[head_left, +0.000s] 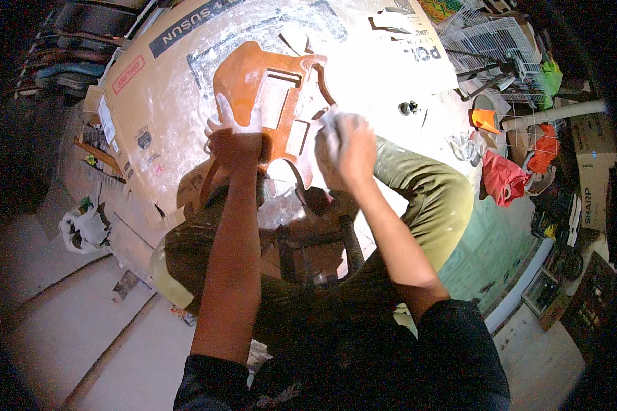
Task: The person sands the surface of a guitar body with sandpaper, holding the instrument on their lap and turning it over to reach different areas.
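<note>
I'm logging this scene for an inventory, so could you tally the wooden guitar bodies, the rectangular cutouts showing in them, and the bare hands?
Wooden guitar body: 1
Rectangular cutouts, a larger cutout and a smaller cutout: 2
Bare hands, left hand and right hand: 2
Total: 5
</note>
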A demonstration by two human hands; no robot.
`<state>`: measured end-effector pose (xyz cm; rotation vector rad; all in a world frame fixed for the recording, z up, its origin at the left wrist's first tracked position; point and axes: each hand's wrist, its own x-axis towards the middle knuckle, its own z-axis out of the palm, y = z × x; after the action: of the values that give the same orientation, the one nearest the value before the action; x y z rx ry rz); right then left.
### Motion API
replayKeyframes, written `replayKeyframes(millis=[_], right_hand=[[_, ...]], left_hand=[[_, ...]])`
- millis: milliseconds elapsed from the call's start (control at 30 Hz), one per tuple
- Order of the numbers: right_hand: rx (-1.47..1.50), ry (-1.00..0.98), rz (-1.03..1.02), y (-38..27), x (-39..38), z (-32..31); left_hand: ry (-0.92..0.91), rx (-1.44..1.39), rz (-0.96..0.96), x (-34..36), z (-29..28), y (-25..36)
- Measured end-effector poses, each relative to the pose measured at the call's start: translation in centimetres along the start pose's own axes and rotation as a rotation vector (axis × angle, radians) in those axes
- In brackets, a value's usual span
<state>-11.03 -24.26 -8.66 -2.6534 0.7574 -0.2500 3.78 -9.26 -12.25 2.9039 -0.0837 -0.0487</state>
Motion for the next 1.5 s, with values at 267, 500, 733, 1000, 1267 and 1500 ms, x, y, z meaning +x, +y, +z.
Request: replayKeyframes(millis=[267, 500, 733, 1000, 1267, 1500], right_hand=[[0.031, -0.111, -0.046, -1.1, -1.2, 0.3], [0.051, -0.081, -0.208, -1.9, -4.2, 2.0], [-0.03, -0.084, 0.082, 0.0, -2.4, 2.6], [0.044, -0.045, 0.106, -0.4, -0.7, 0.3], [0.168, 0.052, 0.167, -0.9, 0.6, -1.7], [0.089, -0.029, 0.039, 0.6, 1.4, -2.1]], left_hand=[[0.094, -0.027, 0.069, 0.3, 2.0, -1.7], [0.087, -0.095, 0.051, 0.1, 2.5, -1.2], [0.054, -0.131, 0.054, 0.1, 1.8, -0.7], [0.056, -0.1, 0.032, -0.1, 2.3, -1.4], [0.137, -0.092, 0.095, 0.2, 2.6, -2.1], [0.059, -0.052, 0.033, -0.1, 2.0, -1.5]])
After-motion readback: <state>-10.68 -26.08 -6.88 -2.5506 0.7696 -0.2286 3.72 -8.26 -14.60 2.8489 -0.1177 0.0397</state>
